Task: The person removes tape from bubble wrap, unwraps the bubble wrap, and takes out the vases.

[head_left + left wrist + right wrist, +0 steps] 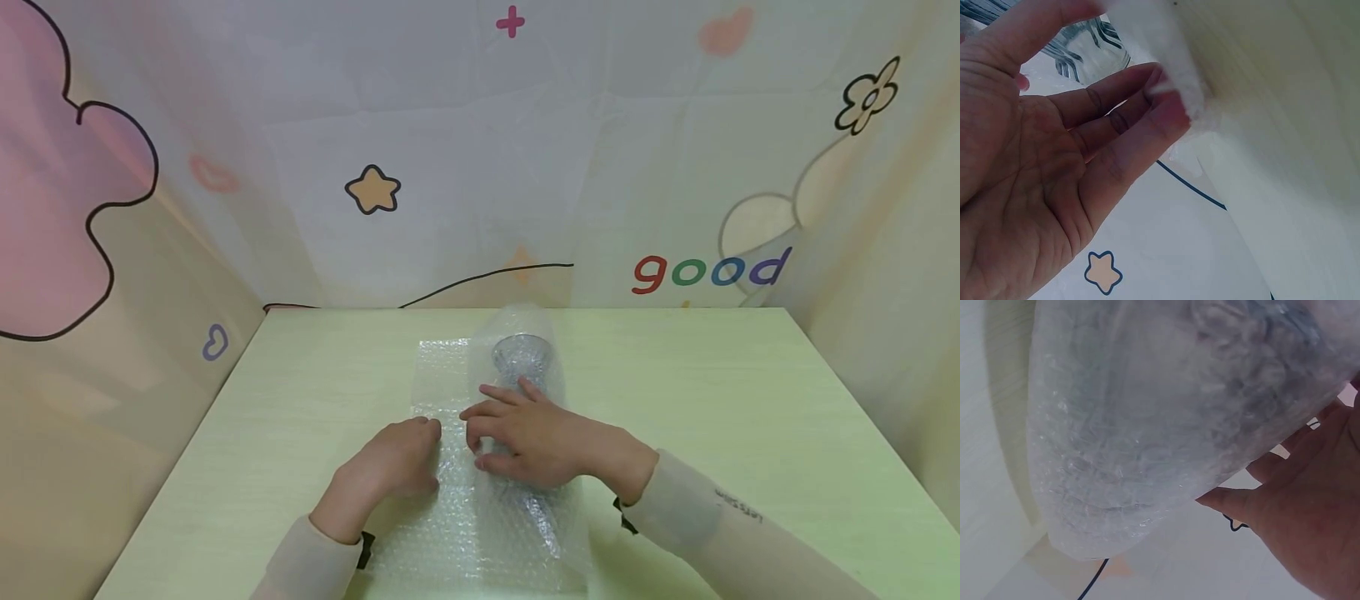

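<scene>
A clear glass vessel (522, 357) with a flared mouth lies inside bubble wrap (444, 368), its mouth toward the back of the table. Ribbed glass (1094, 53) also shows in the left wrist view. At the wrap's left side, my left hand (399, 460) pinches its loose edge between curled fingers and thumb. My right hand (536, 437) rests across the wrapped vessel, fingers spread and slightly bent, covering its middle. The right wrist view shows the rounded wrapped bundle (1104, 437) close up, with the fingers along its side.
The pale green table (697, 400) spreads out on both sides of the wrap. Behind it hangs a printed cloth backdrop (450, 125), which also closes off both sides. The wrap's near end reaches toward the front of the table.
</scene>
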`<state>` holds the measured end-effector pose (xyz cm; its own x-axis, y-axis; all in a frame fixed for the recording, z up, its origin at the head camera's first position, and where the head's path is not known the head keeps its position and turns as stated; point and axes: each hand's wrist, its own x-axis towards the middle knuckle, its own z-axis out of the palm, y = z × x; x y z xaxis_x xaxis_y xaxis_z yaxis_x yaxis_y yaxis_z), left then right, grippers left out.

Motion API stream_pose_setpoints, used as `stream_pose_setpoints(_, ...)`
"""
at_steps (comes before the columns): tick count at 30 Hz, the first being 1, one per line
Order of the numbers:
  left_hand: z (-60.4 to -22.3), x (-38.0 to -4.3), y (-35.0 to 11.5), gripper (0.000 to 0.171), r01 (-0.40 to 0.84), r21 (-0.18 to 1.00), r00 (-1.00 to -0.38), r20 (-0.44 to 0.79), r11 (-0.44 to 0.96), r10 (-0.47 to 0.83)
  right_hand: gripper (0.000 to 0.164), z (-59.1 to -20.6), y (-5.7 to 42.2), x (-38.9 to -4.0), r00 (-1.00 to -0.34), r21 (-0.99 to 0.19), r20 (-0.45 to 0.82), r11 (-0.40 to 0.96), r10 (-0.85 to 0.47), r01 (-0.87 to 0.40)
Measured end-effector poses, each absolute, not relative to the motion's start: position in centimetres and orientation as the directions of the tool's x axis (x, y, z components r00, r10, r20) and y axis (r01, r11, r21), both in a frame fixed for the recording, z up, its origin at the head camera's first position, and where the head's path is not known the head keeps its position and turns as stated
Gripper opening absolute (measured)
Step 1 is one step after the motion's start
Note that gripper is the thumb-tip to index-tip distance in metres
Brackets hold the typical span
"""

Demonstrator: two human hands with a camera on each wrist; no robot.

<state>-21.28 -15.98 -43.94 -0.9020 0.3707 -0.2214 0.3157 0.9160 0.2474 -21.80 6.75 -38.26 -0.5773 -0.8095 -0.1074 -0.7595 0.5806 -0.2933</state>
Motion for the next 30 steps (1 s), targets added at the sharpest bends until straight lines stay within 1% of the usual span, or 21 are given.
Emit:
stream_pose_setpoints(7,-43.9,-21.2,-16.0,0.035,0.318,0.258,-0.9,-0.221,0.912,0.377,0.009,-37.7,7.2,-21.9,-0.572,-0.315,-0.069,0.562,-0.817,-0.764)
stream_pose_setpoints(19,-44.0,-21.2,-16.1,0.033,0.34,0.249,-0.898,-0.201,0.907,0.392,0.01,-36.6,8.3,-22.0,-0.578,-0.332,-0.013,0.549,-0.816,-0.767)
stream_pose_setpoints(30,-44.2,-21.2,-16.1,0.037,0.322,0.275,-0.906,-0.189,0.906,0.38,0.006,-35.9,9.8,-22.1,-0.572,-0.391,0.047,0.511,-0.819,-0.765)
